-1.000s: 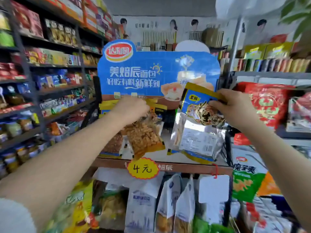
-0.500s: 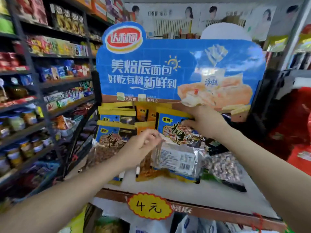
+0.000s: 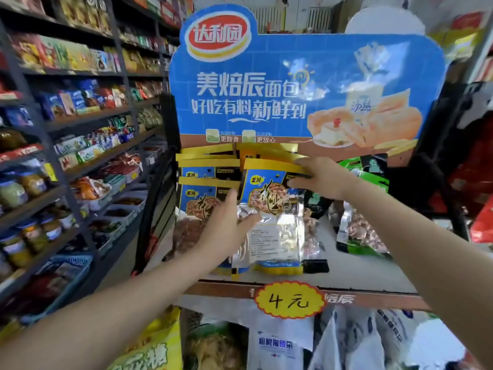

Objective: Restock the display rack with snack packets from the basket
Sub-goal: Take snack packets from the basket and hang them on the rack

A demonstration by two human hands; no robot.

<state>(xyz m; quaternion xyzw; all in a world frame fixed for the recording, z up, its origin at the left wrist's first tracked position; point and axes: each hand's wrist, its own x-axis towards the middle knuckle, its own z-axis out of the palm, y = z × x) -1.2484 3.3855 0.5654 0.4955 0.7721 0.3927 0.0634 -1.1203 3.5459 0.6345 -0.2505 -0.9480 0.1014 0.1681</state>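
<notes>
The right hand (image 3: 320,177) pinches a snack packet (image 3: 272,217) by its top edge, upright on the rack shelf (image 3: 360,271). At eight o'clock of it, the left hand (image 3: 226,225) lies spread against it.

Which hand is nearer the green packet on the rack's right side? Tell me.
Right. The right hand pinches the top of a blue-and-yellow peanut packet just left of the green packet. The left hand rests lower on that packet, farther left.
</notes>
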